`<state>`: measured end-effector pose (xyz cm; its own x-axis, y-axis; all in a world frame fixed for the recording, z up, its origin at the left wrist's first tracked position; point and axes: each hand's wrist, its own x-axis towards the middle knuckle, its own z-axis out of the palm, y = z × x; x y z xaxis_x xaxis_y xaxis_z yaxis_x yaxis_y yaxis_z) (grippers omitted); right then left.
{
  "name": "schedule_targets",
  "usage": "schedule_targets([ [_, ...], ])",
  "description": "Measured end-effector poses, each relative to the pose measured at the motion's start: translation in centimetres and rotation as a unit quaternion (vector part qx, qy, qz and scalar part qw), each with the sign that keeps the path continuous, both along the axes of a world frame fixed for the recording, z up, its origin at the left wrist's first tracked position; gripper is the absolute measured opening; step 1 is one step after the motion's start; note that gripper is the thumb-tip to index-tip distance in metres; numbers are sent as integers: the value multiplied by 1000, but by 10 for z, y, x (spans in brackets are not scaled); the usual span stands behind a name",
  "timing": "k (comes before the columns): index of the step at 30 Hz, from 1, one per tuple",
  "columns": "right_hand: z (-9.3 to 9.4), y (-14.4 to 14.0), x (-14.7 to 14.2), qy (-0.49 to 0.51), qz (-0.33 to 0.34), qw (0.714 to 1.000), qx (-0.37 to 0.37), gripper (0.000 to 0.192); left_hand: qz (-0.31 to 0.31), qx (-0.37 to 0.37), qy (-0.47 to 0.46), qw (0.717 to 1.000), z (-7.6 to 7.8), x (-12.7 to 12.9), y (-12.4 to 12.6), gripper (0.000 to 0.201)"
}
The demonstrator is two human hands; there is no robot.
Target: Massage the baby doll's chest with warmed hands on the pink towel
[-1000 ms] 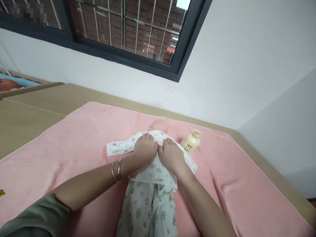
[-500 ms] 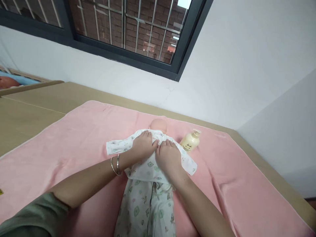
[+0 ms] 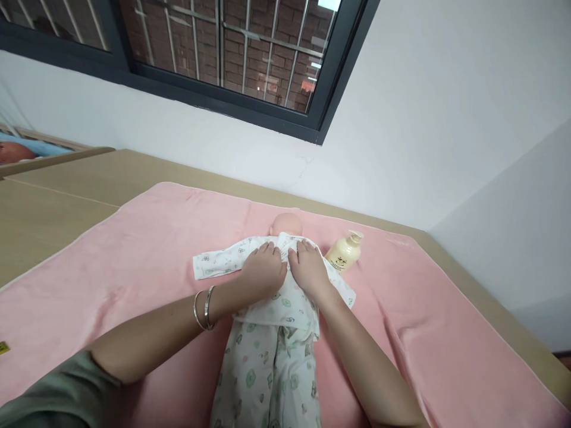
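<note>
I see a baby doll in white clothes with green prints [image 3: 272,333] lying long-ways on the pink towel [image 3: 111,261], its head pointing away from me. My left hand [image 3: 263,270] and right hand [image 3: 307,267] lie open and flat on its chest. A cream pump bottle [image 3: 344,252] lies nearby; I can't read its label.

Doll [image 3: 286,224]: face turned away, torso hidden under hands; legs cut off by bottom edge. Bottle [image 3: 343,254]: label print too small to read. Crib [image 3: 27,151]: cut off at left edge.
</note>
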<state>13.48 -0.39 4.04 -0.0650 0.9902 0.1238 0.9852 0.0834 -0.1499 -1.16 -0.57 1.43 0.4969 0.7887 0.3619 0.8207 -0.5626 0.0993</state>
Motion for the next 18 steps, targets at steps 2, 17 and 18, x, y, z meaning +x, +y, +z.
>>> schedule_targets([
  [2,2,-9,-7,-21,-3,1000,-1,50,9,-17,-24,1000,2,-5,14,35],
  [17,0,-5,-7,20,-13,999,25,50,35,-24,-92,995,-16,-5,37,35],
  [18,0,-4,-6,27,-8,999,27,49,39,-14,-83,996,-14,-4,34,35],
])
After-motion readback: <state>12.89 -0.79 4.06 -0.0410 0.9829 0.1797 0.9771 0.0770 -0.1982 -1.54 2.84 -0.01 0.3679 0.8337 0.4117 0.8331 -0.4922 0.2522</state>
